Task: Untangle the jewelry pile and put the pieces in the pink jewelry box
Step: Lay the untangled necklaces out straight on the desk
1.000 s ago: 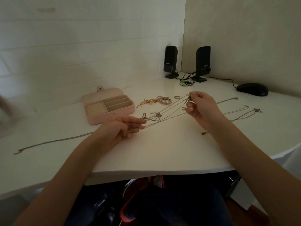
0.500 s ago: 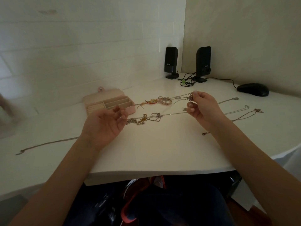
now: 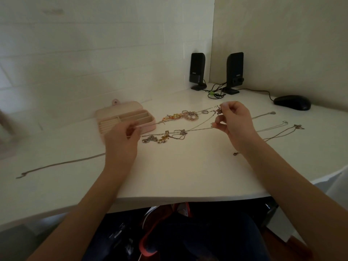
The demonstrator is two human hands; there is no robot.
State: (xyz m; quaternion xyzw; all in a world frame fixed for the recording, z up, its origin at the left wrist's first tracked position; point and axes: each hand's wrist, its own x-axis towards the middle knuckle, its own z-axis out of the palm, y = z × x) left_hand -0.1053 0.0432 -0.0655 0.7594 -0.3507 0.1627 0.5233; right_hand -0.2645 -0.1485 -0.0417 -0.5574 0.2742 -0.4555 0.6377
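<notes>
Left hand (image 3: 120, 137) moved back toward the chains and pinched a strand; tangle dropped flatter on the bench (image 3: 178, 172).
Right hand (image 3: 234, 122) pinched a clasp end above the bench, fingers (image 3: 219, 110) curled on it, with chains strung from it to the knot (image 3: 163, 137) lying between the hands. My read: untangling was mid-way and nothing was boxed. Counted one pink jewelry box (image 3: 125, 119), open, just behind the left hand; one colourful bracelet cluster (image 3: 181, 115) beside it; one loose chain (image 3: 60, 163) far left; about three chains (image 3: 273, 127) right of the wrist. Two speakers (image 3: 196, 71), one mouse (image 3: 291, 102) at the back.
</notes>
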